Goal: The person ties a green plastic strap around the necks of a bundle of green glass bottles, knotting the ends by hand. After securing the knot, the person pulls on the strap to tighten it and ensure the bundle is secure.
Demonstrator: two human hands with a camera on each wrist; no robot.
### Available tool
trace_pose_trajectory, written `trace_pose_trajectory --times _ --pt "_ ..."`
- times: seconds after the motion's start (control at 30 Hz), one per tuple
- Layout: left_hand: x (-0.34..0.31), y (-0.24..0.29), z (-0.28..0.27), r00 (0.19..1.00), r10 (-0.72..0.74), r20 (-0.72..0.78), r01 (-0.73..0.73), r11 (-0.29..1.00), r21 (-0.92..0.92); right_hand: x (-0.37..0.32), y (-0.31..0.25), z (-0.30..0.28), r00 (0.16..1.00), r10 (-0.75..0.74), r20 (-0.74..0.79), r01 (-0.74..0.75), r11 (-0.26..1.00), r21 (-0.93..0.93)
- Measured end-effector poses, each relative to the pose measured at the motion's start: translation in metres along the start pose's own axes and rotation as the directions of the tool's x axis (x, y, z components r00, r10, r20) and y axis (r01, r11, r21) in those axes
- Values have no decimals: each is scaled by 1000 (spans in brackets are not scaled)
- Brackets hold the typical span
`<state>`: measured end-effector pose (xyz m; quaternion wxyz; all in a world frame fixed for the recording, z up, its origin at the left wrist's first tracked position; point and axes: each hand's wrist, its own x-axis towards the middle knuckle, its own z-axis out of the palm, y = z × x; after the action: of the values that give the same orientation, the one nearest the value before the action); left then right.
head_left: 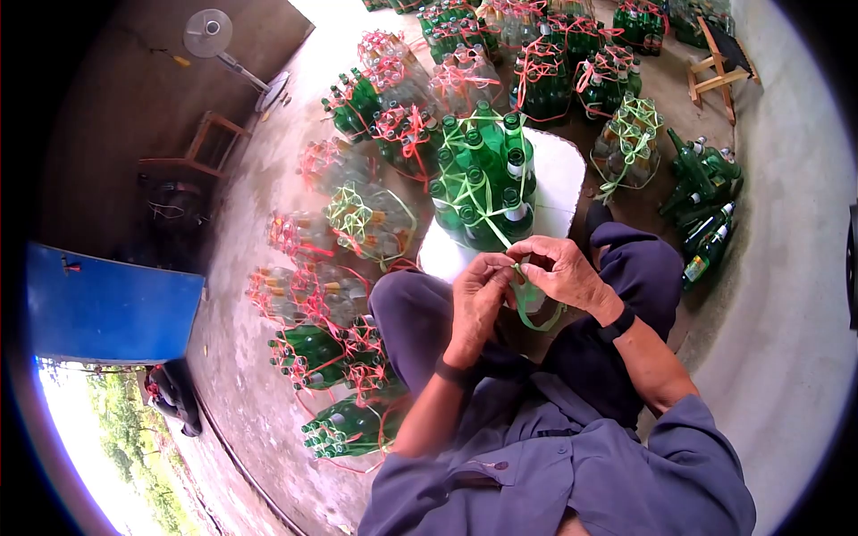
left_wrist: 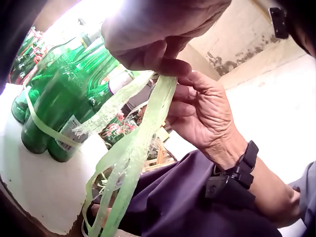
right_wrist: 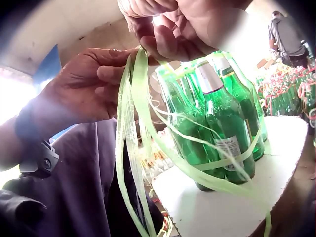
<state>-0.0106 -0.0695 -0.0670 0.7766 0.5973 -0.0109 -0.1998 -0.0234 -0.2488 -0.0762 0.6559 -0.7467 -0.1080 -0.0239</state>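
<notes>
A bundle of green glass bottles point(head_left: 483, 170) stands upright on a white board point(head_left: 561, 174), with pale green strap running around its sides and over the necks. Just in front of it, the left hand point(head_left: 478, 304) and right hand point(head_left: 561, 272) meet, both pinching the green strap point(head_left: 502, 234) between thumb and fingers. In the left wrist view, strap tails point(left_wrist: 143, 143) hang below the pinching fingers, one with a frayed end. The right wrist view shows several loose strands point(right_wrist: 133, 148) hanging from the left hand point(right_wrist: 84, 86). Overlapping fingers hide the exact crossing of the strap.
Many bottle bundles tied with red strap point(head_left: 541, 80) stand behind and to the left. Loose green bottles point(head_left: 702, 179) lie by the right wall. A wooden stool point(head_left: 715, 80), a fan point(head_left: 208, 36) and a blue panel point(head_left: 112, 304) are farther off. Another person point(right_wrist: 289, 39) stands in the background.
</notes>
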Motion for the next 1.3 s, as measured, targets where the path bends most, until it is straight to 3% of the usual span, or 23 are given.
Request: trace_pose_trajectory --times 0.13,0.2,0.4,0.6,0.83,0.9,1.03,1.1,1.13,1.2,1.3 --pt "0 3 1 1000 15 -5 -14 1000 18 3 2 0 994 -106 -39 103 992 -70" --pt "0 6 1 1000 2 -24 -1 999 36 5 -2 -2 987 -162 -4 158 967 -198" --pt "7 7 -3 997 -73 2 73 997 30 10 2 -1 982 -190 1 186 962 -198" --pt "11 9 -8 993 -119 12 119 993 14 11 3 5 998 -54 -42 52 998 -45" --pt "10 5 -6 996 -95 -2 95 995 41 12 6 6 992 -101 -79 89 985 -146" --pt "14 -4 -8 999 48 -18 -46 989 138 13 7 6 980 -181 -78 161 963 -215" --pt "14 -3 -16 999 37 -38 -23 945 325 13 9 7 981 -181 -77 156 955 -250" --pt "13 2 -15 993 97 -72 -43 838 544 12 10 7 976 -207 -69 173 925 -338" --pt "14 2 -15 993 98 -72 -43 838 545 13 10 8 976 -208 -69 173 925 -337" --pt "14 2 -13 960 275 -48 -185 755 630 14 10 8 960 -271 -70 224 894 -388" --pt "12 6 -12 936 352 -24 -231 661 714 14 9 9 959 -277 -59 221 862 -456"
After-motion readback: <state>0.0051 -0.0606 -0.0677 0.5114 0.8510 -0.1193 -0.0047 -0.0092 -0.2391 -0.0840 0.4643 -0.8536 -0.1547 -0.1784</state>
